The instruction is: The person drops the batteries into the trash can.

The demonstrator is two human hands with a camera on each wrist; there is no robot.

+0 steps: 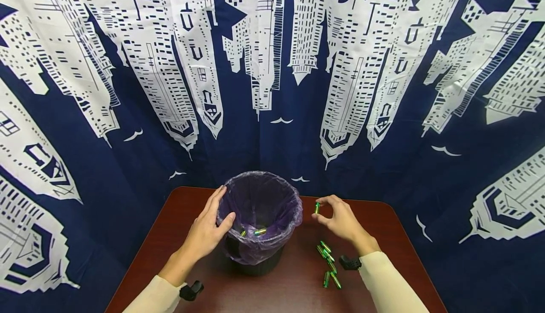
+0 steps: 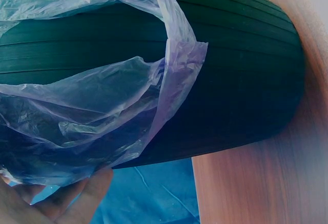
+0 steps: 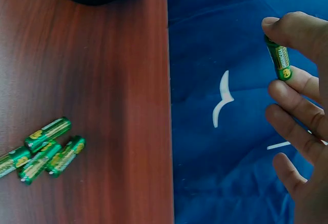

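My right hand (image 1: 342, 217) pinches a green battery (image 3: 279, 59) between thumb and forefinger, its other fingers spread. It is held up beside the right rim of a dark green trash bin (image 2: 246, 70). A sheer purple bin liner (image 1: 294, 218) lines the bin and folds over its rim. On the left side of the bin my left hand (image 1: 204, 232) rests against the lined rim, fingers extended and thumb apart. Two batteries show inside the liner, one of them a green-gold battery (image 1: 260, 231). A loose cluster of several green batteries (image 3: 48, 144) lies on the table below my right hand.
The reddish-brown wooden table (image 1: 298, 287) carries the bin near its middle. Behind its far edge hangs a navy curtain (image 1: 272, 152) printed with white upside-down buildings and birds. A dark wrist device (image 1: 350, 262) sits by the right sleeve.
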